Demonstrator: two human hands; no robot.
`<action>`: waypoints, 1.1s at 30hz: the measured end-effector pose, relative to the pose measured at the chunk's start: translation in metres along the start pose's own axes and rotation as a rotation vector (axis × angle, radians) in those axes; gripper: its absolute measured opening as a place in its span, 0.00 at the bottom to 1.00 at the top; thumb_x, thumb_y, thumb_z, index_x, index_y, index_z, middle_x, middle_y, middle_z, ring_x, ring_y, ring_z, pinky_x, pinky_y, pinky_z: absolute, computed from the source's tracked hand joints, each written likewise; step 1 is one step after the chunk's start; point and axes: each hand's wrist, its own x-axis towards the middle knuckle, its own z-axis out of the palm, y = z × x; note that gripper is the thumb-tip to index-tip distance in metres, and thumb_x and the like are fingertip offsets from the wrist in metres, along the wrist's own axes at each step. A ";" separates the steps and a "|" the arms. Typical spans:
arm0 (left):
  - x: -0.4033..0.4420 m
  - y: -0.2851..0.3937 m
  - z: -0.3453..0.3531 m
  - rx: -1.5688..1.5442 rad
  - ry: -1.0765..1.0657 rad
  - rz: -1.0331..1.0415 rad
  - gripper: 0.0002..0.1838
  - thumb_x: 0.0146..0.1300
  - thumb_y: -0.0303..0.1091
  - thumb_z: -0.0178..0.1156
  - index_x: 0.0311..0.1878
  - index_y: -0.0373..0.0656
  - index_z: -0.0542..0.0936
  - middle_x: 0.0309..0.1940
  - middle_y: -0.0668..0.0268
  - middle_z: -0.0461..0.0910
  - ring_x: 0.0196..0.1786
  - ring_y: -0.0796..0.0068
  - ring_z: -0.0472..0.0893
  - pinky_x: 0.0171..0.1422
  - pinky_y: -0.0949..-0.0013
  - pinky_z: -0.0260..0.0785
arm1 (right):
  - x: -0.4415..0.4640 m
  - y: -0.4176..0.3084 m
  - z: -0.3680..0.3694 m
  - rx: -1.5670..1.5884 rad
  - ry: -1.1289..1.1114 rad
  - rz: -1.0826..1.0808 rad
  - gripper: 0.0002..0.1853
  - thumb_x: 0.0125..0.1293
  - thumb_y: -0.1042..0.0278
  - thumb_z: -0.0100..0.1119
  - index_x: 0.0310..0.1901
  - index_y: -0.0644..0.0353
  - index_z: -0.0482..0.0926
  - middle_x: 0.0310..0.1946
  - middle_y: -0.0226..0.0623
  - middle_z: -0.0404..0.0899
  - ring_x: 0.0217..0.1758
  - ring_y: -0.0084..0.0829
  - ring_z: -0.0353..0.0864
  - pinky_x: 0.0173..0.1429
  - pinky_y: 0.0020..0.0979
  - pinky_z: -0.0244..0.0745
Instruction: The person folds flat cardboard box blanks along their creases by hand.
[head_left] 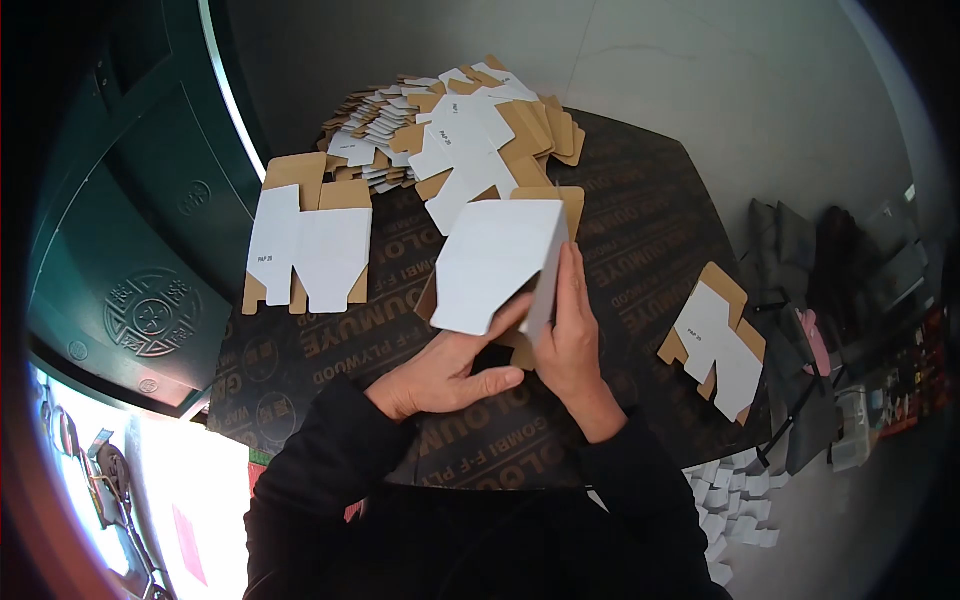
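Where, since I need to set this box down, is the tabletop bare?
A broad bare stretch of table lies between the right hand and the right flat carton. A narrower one separates the left flat carton from the held box. The carton pile crowds the far side.

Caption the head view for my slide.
Right hand holds a partly folded white box, left hand at its open end, above a dark printed tabletop with piled flat cartons.

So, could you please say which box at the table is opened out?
The box in the right hand; its sides surround a hollow, while the other boxes there are flattened.
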 end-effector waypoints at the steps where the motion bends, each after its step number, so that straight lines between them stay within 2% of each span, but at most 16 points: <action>1: 0.000 -0.001 -0.001 0.000 -0.003 0.005 0.32 0.65 0.47 0.54 0.63 0.30 0.68 0.58 0.49 0.73 0.56 0.59 0.76 0.61 0.66 0.67 | 0.002 0.001 -0.003 0.069 0.038 0.041 0.36 0.57 0.81 0.52 0.69 0.69 0.53 0.66 0.60 0.60 0.65 0.56 0.67 0.60 0.43 0.69; 2: -0.003 -0.004 -0.002 -0.163 0.021 0.001 0.29 0.64 0.45 0.54 0.60 0.31 0.71 0.53 0.50 0.76 0.50 0.60 0.78 0.56 0.68 0.68 | 0.005 0.003 -0.007 0.137 0.076 0.083 0.34 0.59 0.82 0.50 0.69 0.68 0.55 0.65 0.57 0.63 0.64 0.51 0.70 0.58 0.40 0.71; 3: -0.007 -0.007 -0.004 -0.326 0.044 -0.005 0.27 0.63 0.44 0.54 0.57 0.31 0.74 0.48 0.51 0.78 0.45 0.61 0.79 0.52 0.69 0.69 | 0.006 0.005 -0.013 0.135 0.081 0.085 0.34 0.59 0.82 0.50 0.69 0.68 0.55 0.65 0.57 0.63 0.64 0.51 0.70 0.58 0.40 0.71; 5: -0.012 -0.012 -0.008 -0.650 0.088 -0.018 0.22 0.61 0.40 0.54 0.52 0.33 0.79 0.39 0.52 0.83 0.34 0.63 0.81 0.43 0.73 0.71 | 0.008 0.011 -0.025 0.345 0.167 0.389 0.29 0.64 0.78 0.51 0.67 0.63 0.60 0.62 0.50 0.69 0.60 0.43 0.75 0.57 0.38 0.74; 6: -0.014 -0.009 -0.011 -0.700 0.182 -0.052 0.19 0.59 0.38 0.53 0.46 0.32 0.80 0.32 0.54 0.82 0.29 0.65 0.79 0.38 0.73 0.69 | 0.005 0.018 -0.027 0.342 0.173 0.390 0.29 0.64 0.78 0.51 0.67 0.63 0.60 0.62 0.50 0.69 0.60 0.43 0.75 0.57 0.38 0.74; 7: -0.015 -0.006 -0.013 -0.750 0.276 -0.086 0.17 0.57 0.35 0.52 0.40 0.32 0.82 0.24 0.56 0.81 0.23 0.67 0.77 0.34 0.74 0.68 | 0.000 0.029 -0.026 0.596 0.257 0.481 0.28 0.64 0.77 0.51 0.67 0.62 0.61 0.61 0.49 0.70 0.59 0.41 0.76 0.57 0.37 0.75; 8: -0.015 -0.006 -0.012 -0.752 0.272 -0.082 0.17 0.57 0.35 0.52 0.40 0.32 0.82 0.24 0.56 0.81 0.23 0.67 0.77 0.34 0.74 0.68 | -0.005 0.041 -0.023 0.851 0.339 0.567 0.27 0.65 0.76 0.52 0.66 0.62 0.62 0.60 0.48 0.71 0.58 0.40 0.76 0.56 0.37 0.76; 10: -0.017 -0.008 -0.010 -0.723 0.637 -0.177 0.16 0.57 0.36 0.52 0.38 0.31 0.81 0.23 0.57 0.79 0.22 0.70 0.74 0.31 0.75 0.64 | -0.013 0.057 -0.017 1.368 0.494 0.727 0.25 0.66 0.74 0.53 0.65 0.60 0.65 0.58 0.47 0.73 0.57 0.37 0.78 0.55 0.35 0.77; 11: -0.015 -0.009 -0.011 -0.722 0.640 -0.177 0.16 0.57 0.36 0.52 0.38 0.31 0.81 0.23 0.57 0.79 0.22 0.70 0.74 0.31 0.75 0.64 | -0.013 0.058 -0.016 1.369 0.491 0.726 0.25 0.66 0.74 0.53 0.65 0.60 0.65 0.58 0.47 0.73 0.57 0.37 0.78 0.55 0.35 0.77; 15: 0.007 -0.013 -0.019 -0.149 0.846 0.160 0.12 0.59 0.29 0.50 0.36 0.31 0.81 0.24 0.57 0.79 0.22 0.70 0.72 0.31 0.75 0.64 | -0.009 0.062 -0.011 1.291 0.223 0.831 0.22 0.65 0.71 0.55 0.62 0.60 0.69 0.54 0.45 0.77 0.52 0.36 0.80 0.53 0.35 0.79; 16: 0.006 -0.012 -0.019 -0.150 0.846 0.160 0.12 0.59 0.29 0.50 0.36 0.31 0.81 0.24 0.57 0.79 0.22 0.70 0.72 0.31 0.75 0.64 | -0.009 0.063 -0.011 1.268 0.160 0.855 0.22 0.65 0.70 0.55 0.61 0.60 0.70 0.53 0.44 0.78 0.51 0.36 0.81 0.52 0.35 0.79; 21: 0.006 0.000 -0.030 -0.123 0.656 0.079 0.08 0.61 0.25 0.53 0.34 0.31 0.80 0.25 0.61 0.79 0.21 0.73 0.69 0.30 0.77 0.62 | -0.008 0.066 -0.013 1.164 -0.082 0.948 0.20 0.65 0.67 0.57 0.58 0.60 0.74 0.49 0.42 0.81 0.46 0.34 0.83 0.50 0.34 0.81; 25: 0.007 0.021 -0.050 -0.483 0.171 -0.499 0.04 0.62 0.23 0.59 0.32 0.33 0.79 0.24 0.65 0.77 0.21 0.79 0.68 0.29 0.79 0.62 | 0.000 0.050 -0.024 1.124 -0.244 0.820 0.17 0.64 0.66 0.58 0.53 0.63 0.78 0.46 0.43 0.82 0.41 0.32 0.84 0.43 0.32 0.80; 26: 0.006 0.021 -0.052 -0.483 0.170 -0.498 0.04 0.62 0.23 0.59 0.32 0.33 0.79 0.24 0.65 0.77 0.21 0.79 0.68 0.29 0.79 0.62 | 0.003 0.043 -0.028 1.124 -0.242 0.819 0.17 0.64 0.66 0.58 0.53 0.63 0.78 0.46 0.43 0.82 0.41 0.32 0.84 0.43 0.32 0.80; 30: 0.003 0.021 -0.057 -0.757 -0.203 -0.668 0.07 0.60 0.27 0.64 0.30 0.36 0.78 0.22 0.69 0.75 0.21 0.83 0.67 0.28 0.83 0.60 | 0.018 0.012 -0.044 0.972 -0.267 1.059 0.16 0.65 0.65 0.56 0.50 0.65 0.79 0.44 0.42 0.82 0.39 0.29 0.82 0.41 0.28 0.76; 33: 0.000 0.016 -0.061 -0.776 -0.041 -0.667 0.06 0.60 0.26 0.64 0.29 0.36 0.78 0.22 0.69 0.75 0.21 0.84 0.68 0.28 0.84 0.61 | 0.017 0.024 -0.038 1.082 -0.136 0.905 0.16 0.66 0.65 0.54 0.50 0.65 0.79 0.43 0.41 0.82 0.39 0.27 0.80 0.42 0.27 0.74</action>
